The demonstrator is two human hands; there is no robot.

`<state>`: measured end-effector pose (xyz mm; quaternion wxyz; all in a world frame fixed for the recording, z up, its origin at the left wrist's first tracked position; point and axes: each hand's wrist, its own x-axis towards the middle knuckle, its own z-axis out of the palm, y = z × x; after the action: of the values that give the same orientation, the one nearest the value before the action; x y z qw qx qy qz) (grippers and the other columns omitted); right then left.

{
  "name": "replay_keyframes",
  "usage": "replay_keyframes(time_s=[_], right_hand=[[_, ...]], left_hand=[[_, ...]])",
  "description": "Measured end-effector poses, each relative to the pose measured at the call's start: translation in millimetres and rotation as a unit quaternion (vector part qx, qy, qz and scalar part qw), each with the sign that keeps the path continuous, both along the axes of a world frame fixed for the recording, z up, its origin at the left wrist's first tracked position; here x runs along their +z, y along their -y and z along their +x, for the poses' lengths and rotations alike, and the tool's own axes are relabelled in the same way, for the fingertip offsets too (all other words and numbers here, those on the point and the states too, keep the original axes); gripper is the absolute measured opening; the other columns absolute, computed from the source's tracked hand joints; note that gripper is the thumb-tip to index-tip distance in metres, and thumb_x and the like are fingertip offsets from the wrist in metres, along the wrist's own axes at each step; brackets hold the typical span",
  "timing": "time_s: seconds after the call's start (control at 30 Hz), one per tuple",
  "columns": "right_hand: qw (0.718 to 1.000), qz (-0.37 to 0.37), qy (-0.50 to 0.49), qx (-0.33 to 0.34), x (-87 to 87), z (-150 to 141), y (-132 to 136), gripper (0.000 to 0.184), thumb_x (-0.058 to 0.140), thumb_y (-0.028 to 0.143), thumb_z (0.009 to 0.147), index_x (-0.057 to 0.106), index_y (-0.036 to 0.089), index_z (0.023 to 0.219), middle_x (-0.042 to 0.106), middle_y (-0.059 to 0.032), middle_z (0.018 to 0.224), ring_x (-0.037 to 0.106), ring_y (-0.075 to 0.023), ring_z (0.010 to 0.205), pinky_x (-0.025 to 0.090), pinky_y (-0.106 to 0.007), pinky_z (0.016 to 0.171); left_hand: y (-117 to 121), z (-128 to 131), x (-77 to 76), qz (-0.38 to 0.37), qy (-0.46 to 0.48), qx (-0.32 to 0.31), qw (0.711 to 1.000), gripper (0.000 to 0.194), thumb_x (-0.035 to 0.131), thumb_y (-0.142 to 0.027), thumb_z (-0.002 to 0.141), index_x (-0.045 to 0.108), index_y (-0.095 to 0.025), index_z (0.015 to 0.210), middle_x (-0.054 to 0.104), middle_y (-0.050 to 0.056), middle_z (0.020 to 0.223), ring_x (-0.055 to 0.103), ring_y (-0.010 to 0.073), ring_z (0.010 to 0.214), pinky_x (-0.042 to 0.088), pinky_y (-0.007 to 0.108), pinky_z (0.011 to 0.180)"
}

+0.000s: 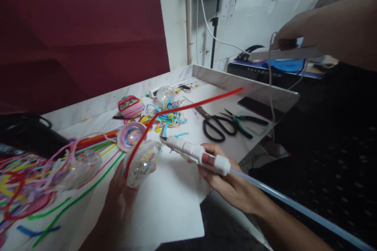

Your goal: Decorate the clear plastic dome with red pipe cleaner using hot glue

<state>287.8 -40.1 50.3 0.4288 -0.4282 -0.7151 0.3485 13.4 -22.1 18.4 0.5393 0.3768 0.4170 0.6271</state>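
My left hand [122, 192] is closed round a clear ball [145, 164] with colourful bits showing in it. A long red pipe cleaner [179, 108] runs up along the ball's left side, then bends away to the upper right. In my right hand [224, 184] is a white hot glue gun [191, 151], its dark nozzle pointing left, close to the ball but apart from it. A long translucent glue stick [282, 196] sticks out of the gun's back. Paper [167, 208] lies flat on the table beneath both hands.
Scissors [213, 125], pliers [240, 121] and a dark phone [259, 108] lie right. Tangled pipe cleaners [26, 188] cover the left side near a black object [32, 135]. A pink wrapped ball [129, 106] sits behind. Another person's hand [294, 27] holds a white power strip [271, 53].
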Motion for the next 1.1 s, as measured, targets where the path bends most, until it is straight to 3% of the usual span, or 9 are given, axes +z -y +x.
replay_keyframes(time_s=[0.13, 0.27, 0.43, 0.57, 0.7, 0.83, 0.93, 1.1], right_hand=[[0.999, 0.041, 0.006, 0.0, -1.9, 7, -7, 0.028, 0.052, 0.022, 0.093, 0.05, 0.02, 0.121, 0.06, 0.0009, 0.081, 0.057, -0.0142, 0.066, 0.044, -0.024, 0.06], [0.994, 0.067, 0.062, -0.067, -9.8, 24, -24, 0.029, 0.051, 0.028, 0.095, 0.051, 0.02, 0.123, 0.066, -0.004, 0.096, 0.063, -0.0174, 0.08, 0.048, -0.027, 0.069], [0.971, 0.102, 0.164, -0.142, -32.6, 55, -67, 0.039, 0.051, 0.022, 0.093, 0.049, 0.018, 0.131, 0.067, -0.0112, 0.118, 0.065, -0.0233, 0.1, 0.051, -0.035, 0.085], [0.936, 0.159, 0.263, -0.173, -47.2, 80, -107, 0.042, 0.051, 0.014, 0.085, 0.054, 0.016, 0.127, 0.066, -0.0171, 0.124, 0.061, -0.0316, 0.116, 0.048, -0.047, 0.098], [0.9, 0.162, 0.365, -0.176, -54.5, 93, -131, 0.038, 0.054, 0.021, 0.088, 0.058, 0.015, 0.125, 0.066, -0.0193, 0.117, 0.062, -0.0357, 0.105, 0.05, -0.051, 0.094], [0.899, 0.166, 0.375, -0.156, -59.4, 96, -139, 0.033, 0.052, 0.022, 0.089, 0.062, 0.019, 0.12, 0.067, -0.0173, 0.106, 0.062, -0.0351, 0.095, 0.05, -0.052, 0.087], [0.902, 0.171, 0.373, -0.138, -58.9, 97, -137, 0.03, 0.05, 0.021, 0.09, 0.065, 0.02, 0.116, 0.069, -0.0164, 0.105, 0.063, -0.0341, 0.093, 0.051, -0.051, 0.084], [0.912, 0.187, 0.336, -0.147, -38.5, 82, -117, 0.028, 0.05, 0.022, 0.089, 0.069, 0.018, 0.109, 0.07, -0.0183, 0.11, 0.064, -0.0366, 0.1, 0.048, -0.056, 0.089]], left_hand=[[-1, 2, 2.3, -0.018, -0.017, 0.004, 1.0, 0.07, 0.082, -0.061, 0.06, 0.071, -0.036, 0.125, 0.07, -0.001, 0.135, 0.049, 0.0422, 0.138, 0.06, 0.049, 0.095], [-3, 2, 4.1, -0.031, -0.023, 0.004, 0.999, 0.075, 0.08, -0.063, 0.061, 0.067, -0.039, 0.131, 0.071, -0.002, 0.132, 0.041, 0.0427, 0.143, 0.054, 0.055, 0.105], [-6, -3, -0.1, -0.029, -0.025, -0.017, 0.999, 0.08, 0.084, -0.061, 0.055, 0.067, -0.039, 0.13, 0.068, -0.001, 0.137, 0.043, 0.0462, 0.141, 0.059, 0.056, 0.097], [-5, -1, -2.8, -0.028, -0.005, -0.016, 0.999, 0.076, 0.084, -0.06, 0.057, 0.069, -0.032, 0.126, 0.069, 0.005, 0.136, 0.052, 0.0457, 0.134, 0.059, 0.052, 0.096], [-2, -1, -5.6, -0.004, 0.025, -0.032, 0.999, 0.061, 0.085, -0.055, 0.063, 0.073, -0.026, 0.116, 0.075, 0.009, 0.122, 0.064, 0.041, 0.119, 0.056, 0.053, 0.098], [-1, -2, -7.9, 0.025, 0.03, -0.073, 0.997, 0.063, 0.084, -0.054, 0.067, 0.072, -0.026, 0.121, 0.074, 0.011, 0.123, 0.065, 0.0405, 0.118, 0.055, 0.053, 0.097], [1, 1, -4.3, 0.022, 0.022, -0.062, 0.998, 0.061, 0.083, -0.054, 0.069, 0.072, -0.025, 0.121, 0.072, 0.011, 0.124, 0.064, 0.0385, 0.118, 0.057, 0.047, 0.093], [2, 8, 4.2, 0.01, 0.031, -0.052, 0.998, 0.062, 0.086, -0.051, 0.065, 0.072, -0.024, 0.12, 0.071, 0.011, 0.128, 0.063, 0.037, 0.121, 0.057, 0.041, 0.088]])
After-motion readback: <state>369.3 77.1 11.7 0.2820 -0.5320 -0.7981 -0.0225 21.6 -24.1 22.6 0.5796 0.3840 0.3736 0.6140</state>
